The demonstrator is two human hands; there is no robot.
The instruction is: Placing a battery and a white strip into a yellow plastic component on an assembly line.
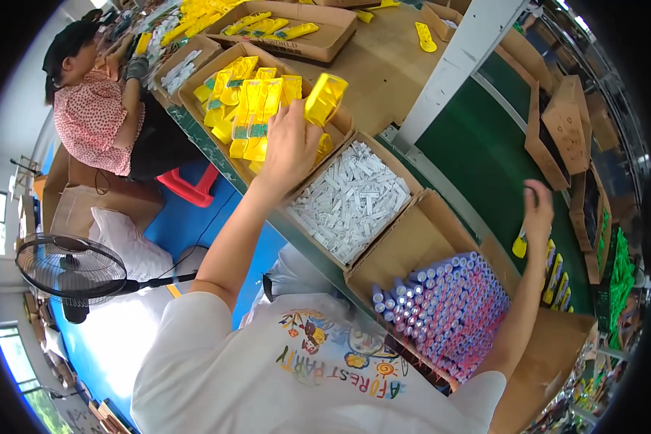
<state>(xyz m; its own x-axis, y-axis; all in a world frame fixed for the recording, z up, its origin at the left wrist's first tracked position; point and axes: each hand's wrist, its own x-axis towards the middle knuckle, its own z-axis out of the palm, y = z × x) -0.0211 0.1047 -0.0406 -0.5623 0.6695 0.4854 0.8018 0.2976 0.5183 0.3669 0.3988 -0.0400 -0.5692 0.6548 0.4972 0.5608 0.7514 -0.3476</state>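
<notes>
My left hand [291, 145] is over a cardboard box of yellow plastic casings, its fingers closed on one yellow casing [325, 99] tilted up above the rest. Part of the grip is hidden behind the back of the hand. Beneath it lies a pile of yellow casings [257, 105], some with green ends. Off to the right, my right hand [537, 211] hovers above a green belt [477, 137], fingers loosely curled and apart, with nothing visible in them. Just by its wrist is a yellow piece [519, 246], and several yellow-and-purple assembled pieces [555, 275] lie in a row there.
A box of small white parts [353, 199] and a box of purple battery-like cylinders [445, 304] stand in front of me. A metal post [448, 72] rises between table and belt. A co-worker [98, 108] sits at the far left; a black fan [72, 267] stands nearer.
</notes>
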